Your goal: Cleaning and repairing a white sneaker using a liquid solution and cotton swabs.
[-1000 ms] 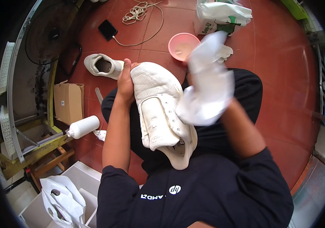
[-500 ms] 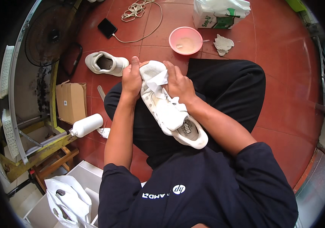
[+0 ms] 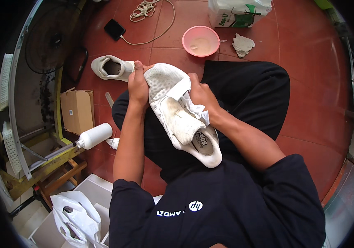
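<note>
A white sneaker lies across my lap, toe pointing away from me and heel near my shirt. No laces show in its eyelets, and the tongue stands up in the opening. My left hand is closed around the left side of the toe, thumb pointing up. At the right side of the shoe, my right hand is closed on a crumpled white tissue, with a flat strip of it lying over the upper. Its fingertips are partly hidden. The matching white sneaker rests on the floor beyond my left hand.
Ahead stand a pink bowl with cloudy liquid, a crumpled tissue and a white-green plastic pack. A phone with a cable lies far left. Nearer left are a cardboard box, a white bottle and a plastic bag.
The held sneaker has turned, its toe opening up more to view and its heel shifting slightly left and nearer me. The tissue strip and my right hand have moved slightly right.
</note>
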The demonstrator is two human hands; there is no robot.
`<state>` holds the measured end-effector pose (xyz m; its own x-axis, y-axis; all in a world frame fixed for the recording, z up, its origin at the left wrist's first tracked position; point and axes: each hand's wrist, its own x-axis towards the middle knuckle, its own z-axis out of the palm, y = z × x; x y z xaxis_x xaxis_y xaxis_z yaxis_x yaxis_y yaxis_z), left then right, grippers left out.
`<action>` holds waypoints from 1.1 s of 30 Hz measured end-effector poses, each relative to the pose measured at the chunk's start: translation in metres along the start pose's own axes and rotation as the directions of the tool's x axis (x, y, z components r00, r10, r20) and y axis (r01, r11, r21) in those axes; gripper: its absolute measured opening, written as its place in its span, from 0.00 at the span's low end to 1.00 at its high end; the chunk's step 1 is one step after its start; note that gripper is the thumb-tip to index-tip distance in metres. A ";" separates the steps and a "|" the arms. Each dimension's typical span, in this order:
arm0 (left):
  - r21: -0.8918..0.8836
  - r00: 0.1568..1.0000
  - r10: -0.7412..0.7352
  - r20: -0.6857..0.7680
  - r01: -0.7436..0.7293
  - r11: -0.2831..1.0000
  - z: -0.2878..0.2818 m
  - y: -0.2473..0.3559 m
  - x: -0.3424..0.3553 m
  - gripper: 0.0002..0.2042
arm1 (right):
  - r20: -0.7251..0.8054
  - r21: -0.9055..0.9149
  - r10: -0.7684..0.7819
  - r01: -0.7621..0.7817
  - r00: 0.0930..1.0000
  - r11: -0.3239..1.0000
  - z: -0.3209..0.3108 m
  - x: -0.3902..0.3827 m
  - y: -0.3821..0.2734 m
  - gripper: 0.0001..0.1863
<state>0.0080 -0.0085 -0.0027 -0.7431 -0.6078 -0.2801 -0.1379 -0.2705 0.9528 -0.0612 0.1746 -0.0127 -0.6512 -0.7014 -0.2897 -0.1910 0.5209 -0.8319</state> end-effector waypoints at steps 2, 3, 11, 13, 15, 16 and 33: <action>0.034 1.000 0.004 0.015 -0.005 0.999 0.001 0.002 -0.002 0.31 | 0.000 0.086 -0.037 0.036 0.999 0.996 0.002 0.003 0.010 0.19; 0.060 1.000 0.004 0.028 -0.005 0.998 0.005 0.004 -0.004 0.31 | 0.003 0.164 -0.070 0.068 0.998 0.984 0.002 0.004 0.016 0.19; 0.258 0.995 0.100 0.014 -0.100 0.961 0.005 -0.003 -0.003 0.31 | -0.049 -0.196 -0.166 0.154 0.985 0.968 0.003 0.028 -0.019 0.22; 0.231 0.995 0.097 0.001 -0.095 0.968 0.006 -0.004 -0.001 0.31 | -0.002 -0.185 -0.155 0.152 0.988 0.971 0.005 0.032 -0.014 0.21; 0.231 0.997 0.078 0.001 -0.076 0.970 0.007 -0.005 0.000 0.31 | -0.013 -0.179 -0.163 0.158 0.987 0.971 0.005 0.036 -0.010 0.23; 0.231 0.997 0.079 0.001 -0.077 0.970 0.007 -0.005 0.000 0.31 | -0.024 -0.174 -0.170 0.164 0.985 0.971 0.005 0.037 -0.008 0.25; 0.358 0.994 0.073 -0.076 -0.041 0.933 0.013 -0.004 0.000 0.30 | -0.042 -0.299 -0.100 0.083 0.994 0.951 0.014 0.045 -0.003 0.22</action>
<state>0.0003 0.0022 -0.0050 -0.6993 -0.6807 -0.2181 -0.3324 0.0396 0.9423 -0.0792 0.1349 -0.0303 -0.6589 -0.7292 -0.1846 -0.4554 0.5820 -0.6737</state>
